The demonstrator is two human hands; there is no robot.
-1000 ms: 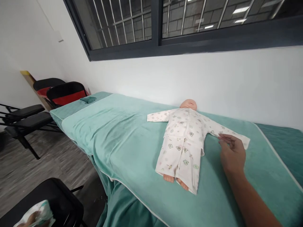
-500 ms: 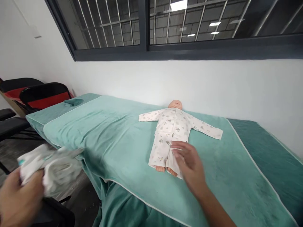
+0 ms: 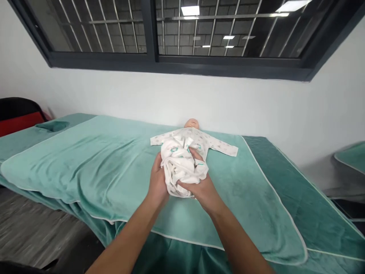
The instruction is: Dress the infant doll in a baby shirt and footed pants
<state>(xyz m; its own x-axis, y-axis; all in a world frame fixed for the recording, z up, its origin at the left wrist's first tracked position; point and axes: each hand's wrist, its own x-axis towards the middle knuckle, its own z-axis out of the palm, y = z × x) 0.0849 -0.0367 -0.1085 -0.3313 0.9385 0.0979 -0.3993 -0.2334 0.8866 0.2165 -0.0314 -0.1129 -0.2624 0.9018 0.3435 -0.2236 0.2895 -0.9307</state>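
Note:
A baby doll point(image 3: 192, 123) in white printed pyjamas point(image 3: 219, 145) lies on its back on a teal towel point(image 3: 114, 163), head toward the wall. Both my hands hold a bunched white cloth with teal print point(image 3: 181, 165) above the doll's lower body. My left hand point(image 3: 157, 182) grips its left side with fingers wrapped round it. My right hand point(image 3: 201, 186) grips it from below and the right, thumb on top. The cloth hides the doll's legs and belly.
The towel covers a long teal bed point(image 3: 299, 198) set against a white wall under a dark barred window point(image 3: 171, 30). A black and red chair point(image 3: 17, 114) stands at the far left. Another teal-covered surface point(image 3: 352, 156) shows at the right edge.
My left hand brought the white cloth from the lower left up over the doll, and my right hand came in to grip it too. The view swung to the right.

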